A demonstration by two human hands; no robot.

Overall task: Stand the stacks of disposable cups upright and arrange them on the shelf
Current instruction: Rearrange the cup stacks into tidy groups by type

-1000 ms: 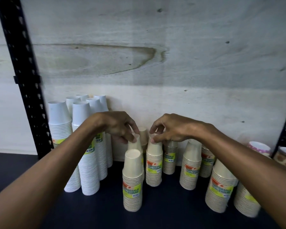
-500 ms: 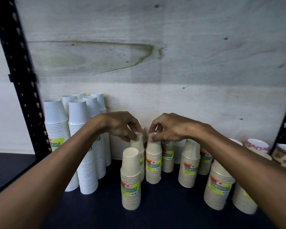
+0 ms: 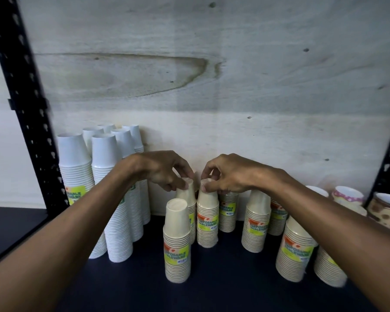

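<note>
A: Currently, where do the hands sit?

B: Left hand [image 3: 164, 174] pinches the top of one upright stack of beige paper cups [image 3: 186, 206]; right hand [image 3: 225, 176] pinches its neighbour stack [image 3: 207, 219], just right of it. Both axes vertical, directly under the fingers, near the plywood back panel [image 3: 212, 75] of the dark shelf [image 3: 212, 293].

A: Counts?

B: Eight beige stacks visible; six tall white cup stacks [image 3: 113, 194] left of the pinched pair; roughly three patterned cups [image 3: 347, 195] far right.
</note>
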